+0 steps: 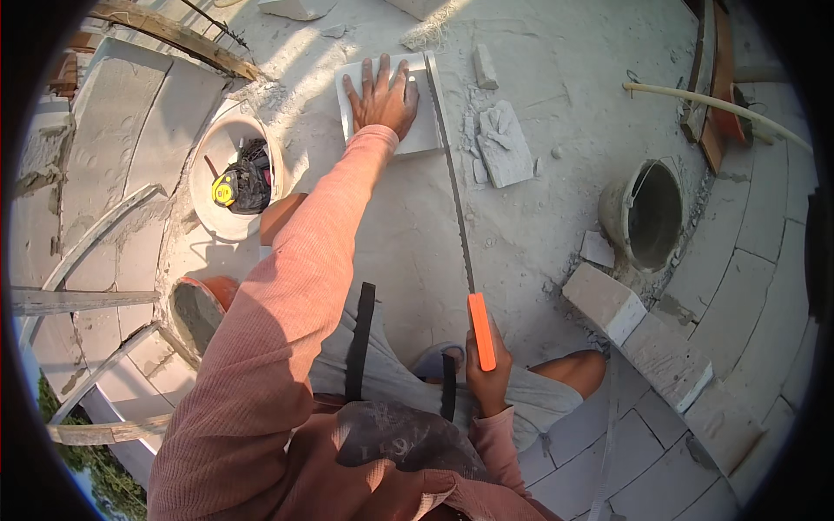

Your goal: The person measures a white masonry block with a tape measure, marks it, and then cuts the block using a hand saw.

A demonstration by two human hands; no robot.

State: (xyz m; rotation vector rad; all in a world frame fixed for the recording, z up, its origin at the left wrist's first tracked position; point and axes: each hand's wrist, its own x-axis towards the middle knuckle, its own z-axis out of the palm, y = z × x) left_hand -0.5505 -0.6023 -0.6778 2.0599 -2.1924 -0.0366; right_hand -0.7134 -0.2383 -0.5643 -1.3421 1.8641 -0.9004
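"Floor (556, 104), pale and powdery, is strewn with masonry crumbs. What has been set on it?"

"At the right, a round mortar bucket (613, 213), crusted grey. Ahead, a white block (426, 130), squared and matte, probably aerated concrete, is laid flat."

"How far has the cut been taken?"

"A long handsaw (456, 195), thin and toothed, is set across the block near its right edge. No strip is seen fallen away, so the cut is judged unfinished; its depth cannot be told."

"And the broken slab (504, 143) to the right of the blade?"

"It is jagged-edged, with a rough, flaked top."

"How are the hands placed?"

"The block is pressed by the left hand (380, 97), fingers spread flat, nothing gripped. By the right hand (491, 369), fingers curled closed, the straight orange handle (481, 332) is held."
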